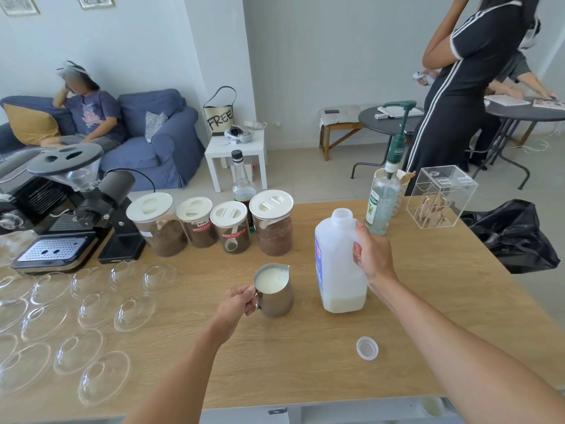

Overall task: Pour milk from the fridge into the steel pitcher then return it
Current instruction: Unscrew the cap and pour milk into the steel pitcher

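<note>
Both hands grip: the left hand [237, 302] curls round the handle of the milk-filled steel pitcher [274, 290] on the table [305, 362], while the right hand [371, 255] clasps the upright, uncapped milk jug [337, 264], apparently at its handle, beside the pitcher.

Living room of a home, with a makeshift coffee station set up in it.
- Domestic signs: blue sofa [146, 139] with a mustard cushion [30, 127] and a person seated on it. White side table [235, 146], tote bag [220, 116] against the wall, framed pictures [94, 1] hung high, pale tiled floor.
- Coffee signs: wooden worktop [305, 347] carrying an espresso machine [52, 249], a grinder [91, 191] and four lidded canisters [270, 223] of brown grounds. Also a pump bottle [383, 203], rows of clear glass bowls [91, 350], a steel pitcher [275, 298] of milk and a milk jug [339, 264].
- Behind: round dark tables [388, 117], people standing at them.
</note>
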{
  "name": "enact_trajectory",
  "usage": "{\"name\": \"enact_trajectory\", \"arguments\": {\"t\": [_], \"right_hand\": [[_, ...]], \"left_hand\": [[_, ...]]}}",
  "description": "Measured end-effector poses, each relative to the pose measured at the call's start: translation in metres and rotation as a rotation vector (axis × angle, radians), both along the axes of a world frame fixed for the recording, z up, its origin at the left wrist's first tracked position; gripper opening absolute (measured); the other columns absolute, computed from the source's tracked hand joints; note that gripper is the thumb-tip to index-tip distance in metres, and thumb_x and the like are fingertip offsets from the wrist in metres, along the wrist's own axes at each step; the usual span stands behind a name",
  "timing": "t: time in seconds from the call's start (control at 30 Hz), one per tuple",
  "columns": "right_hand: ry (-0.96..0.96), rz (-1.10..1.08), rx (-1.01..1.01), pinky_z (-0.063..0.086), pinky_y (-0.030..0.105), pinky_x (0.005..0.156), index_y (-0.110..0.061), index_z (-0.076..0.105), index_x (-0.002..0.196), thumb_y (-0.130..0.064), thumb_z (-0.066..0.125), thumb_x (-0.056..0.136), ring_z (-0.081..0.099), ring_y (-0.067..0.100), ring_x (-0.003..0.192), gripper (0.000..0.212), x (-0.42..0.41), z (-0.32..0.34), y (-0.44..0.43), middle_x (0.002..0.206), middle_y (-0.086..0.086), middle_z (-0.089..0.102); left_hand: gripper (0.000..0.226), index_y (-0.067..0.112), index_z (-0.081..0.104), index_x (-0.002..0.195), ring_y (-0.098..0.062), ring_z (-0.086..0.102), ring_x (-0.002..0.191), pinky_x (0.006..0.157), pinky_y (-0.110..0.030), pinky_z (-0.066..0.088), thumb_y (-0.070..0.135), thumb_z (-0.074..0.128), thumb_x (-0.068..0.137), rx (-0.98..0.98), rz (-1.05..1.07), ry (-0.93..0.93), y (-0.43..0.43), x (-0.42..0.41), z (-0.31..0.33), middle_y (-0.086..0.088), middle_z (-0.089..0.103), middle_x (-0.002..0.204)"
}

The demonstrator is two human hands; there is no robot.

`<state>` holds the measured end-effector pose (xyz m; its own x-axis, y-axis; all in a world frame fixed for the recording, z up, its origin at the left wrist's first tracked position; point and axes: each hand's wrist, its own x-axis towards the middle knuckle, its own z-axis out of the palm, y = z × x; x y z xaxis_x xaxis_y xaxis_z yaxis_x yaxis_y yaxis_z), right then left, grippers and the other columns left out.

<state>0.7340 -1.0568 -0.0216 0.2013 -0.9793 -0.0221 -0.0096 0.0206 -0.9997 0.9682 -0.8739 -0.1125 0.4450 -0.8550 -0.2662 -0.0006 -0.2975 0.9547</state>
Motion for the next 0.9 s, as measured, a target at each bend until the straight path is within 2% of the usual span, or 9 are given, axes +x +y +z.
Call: {"name": "enact_trajectory", "arguments": {"t": [0.23, 0.33, 0.5, 0.63, 0.7, 0.8, 0.9], "right_hand": [[-0.002, -0.033, -0.025, 0.024, 0.029, 0.052, -0.022, 0.035, 0.042, -0.05, 0.054, 0.088, 0.031, 0.018, 0.047, 0.058, -0.001, -0.006, 0.004, 0.045, -0.004, 0.033], [-0.004, -0.031, -0.048, 0.024, 0.029, 0.051, -0.022, 0.034, 0.043, -0.05, 0.053, 0.089, 0.031, 0.018, 0.047, 0.057, -0.002, -0.008, 0.005, 0.045, -0.001, 0.033], [-0.001, -0.005, -0.085, 0.025, 0.028, 0.05, -0.019, 0.034, 0.044, -0.047, 0.05, 0.092, 0.032, 0.018, 0.043, 0.058, -0.008, -0.01, 0.008, 0.043, 0.001, 0.034], [0.025, 0.026, -0.097, 0.028, 0.03, 0.052, -0.012, 0.036, 0.044, -0.048, 0.047, 0.094, 0.034, 0.019, 0.044, 0.063, -0.011, -0.011, 0.009, 0.041, 0.005, 0.036], [0.042, 0.037, -0.102, 0.031, 0.031, 0.054, -0.008, 0.039, 0.045, -0.05, 0.046, 0.095, 0.037, 0.019, 0.044, 0.065, -0.013, -0.01, 0.009, 0.041, 0.006, 0.038], [0.079, 0.061, -0.109, 0.034, 0.032, 0.059, -0.001, 0.044, 0.05, -0.055, 0.044, 0.093, 0.042, 0.019, 0.049, 0.069, -0.015, -0.008, 0.011, 0.046, 0.009, 0.044], [0.152, 0.074, -0.151, 0.035, 0.033, 0.06, -0.003, 0.047, 0.056, -0.057, 0.041, 0.093, 0.046, 0.016, 0.055, 0.065, -0.02, -0.004, 0.014, 0.054, 0.005, 0.049]], "left_hand": [[0.047, 0.01, 0.048, 0.058, -0.015, 0.037, 0.052, 0.065, -0.031, 0.033, 0.005, 0.04, 0.104, -0.004, 0.01, -0.005, 0.001, -0.002, 0.002, 0.008, 0.041, 0.047], [0.044, 0.013, 0.05, 0.057, -0.015, 0.038, 0.053, 0.067, -0.032, 0.035, 0.013, 0.044, 0.101, -0.026, 0.002, -0.012, 0.002, -0.003, 0.004, 0.003, 0.038, 0.049], [0.052, 0.016, 0.052, 0.054, -0.016, 0.044, 0.059, 0.069, -0.029, 0.038, 0.009, 0.043, 0.105, -0.029, 0.017, -0.027, 0.004, -0.007, 0.007, 0.001, 0.048, 0.054], [0.04, 0.008, 0.053, 0.063, -0.009, 0.051, 0.059, 0.079, -0.033, 0.042, 0.014, 0.048, 0.103, -0.019, 0.043, -0.04, 0.005, -0.009, 0.007, -0.001, 0.054, 0.058], [0.036, 0.007, 0.055, 0.067, -0.012, 0.053, 0.062, 0.082, -0.036, 0.043, 0.018, 0.052, 0.102, -0.022, 0.064, -0.023, 0.006, -0.008, 0.006, -0.001, 0.056, 0.06], [0.034, 0.009, 0.058, 0.071, -0.016, 0.054, 0.067, 0.084, -0.039, 0.043, 0.037, 0.055, 0.09, -0.026, 0.082, -0.051, 0.01, -0.011, 0.01, 0.0, 0.059, 0.063], [0.037, 0.01, 0.065, 0.083, -0.018, 0.059, 0.078, 0.089, -0.036, 0.042, 0.044, 0.054, 0.092, -0.018, 0.082, -0.057, 0.015, -0.011, 0.012, 0.001, 0.065, 0.076]]}}
